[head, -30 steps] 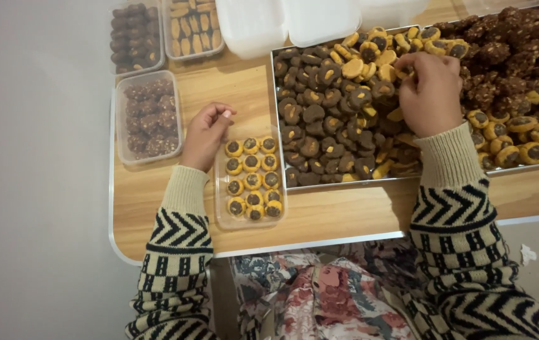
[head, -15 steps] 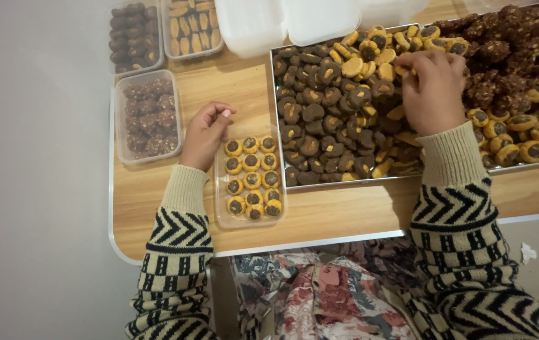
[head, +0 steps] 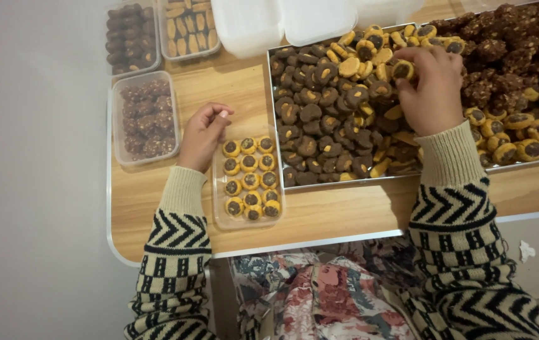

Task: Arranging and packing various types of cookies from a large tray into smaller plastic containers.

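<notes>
On a wooden table [head: 320, 217], the left hand [head: 203, 135] rests curled beside a clear box [head: 219, 211] of yellow cookies [head: 250, 179], while the right hand [head: 433, 88] pinches 1 cookie [head: 403, 69] over the metal tray [head: 345, 182].

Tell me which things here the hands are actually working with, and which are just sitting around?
In use:
- right hand, pinching a yellow cookie over the metal tray
- left hand, resting against the clear box of yellow cookies

Lying about:
- three filled boxes
- white lids
</notes>
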